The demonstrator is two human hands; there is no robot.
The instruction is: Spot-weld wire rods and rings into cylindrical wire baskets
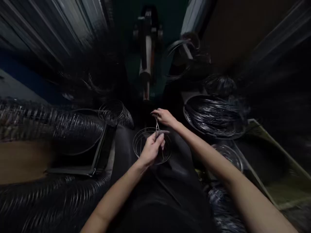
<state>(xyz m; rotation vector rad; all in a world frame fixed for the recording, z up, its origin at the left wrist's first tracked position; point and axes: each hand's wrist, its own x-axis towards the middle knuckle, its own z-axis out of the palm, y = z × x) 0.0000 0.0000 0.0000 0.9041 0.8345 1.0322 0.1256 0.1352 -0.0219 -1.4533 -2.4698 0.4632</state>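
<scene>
Thin wire hoops (pixel 134 147) hang over my lap around my left hand. My left hand (pixel 151 149) is closed, gripping a few metal wires (pixel 157 126) that rise from its fingers and cross one another. Farther forward, my right hand (pixel 165 117) pinches the upper ends of those same wires. Its fingertips are below the electrode-like tip of a machine (pixel 145 92), apart from it. Blur and dim light hide how the wires join the hoops.
On the left, coiled wire rings (pixel 116 113) stand beside a dark tray (pixel 93 166), with more rings (pixel 48 124) stacked behind. To the right, a round basin (pixel 187 118) holds many cut wires (pixel 216 115). Beyond it lies a yellowish-edged bin (pixel 272 147). The machine stands straight ahead.
</scene>
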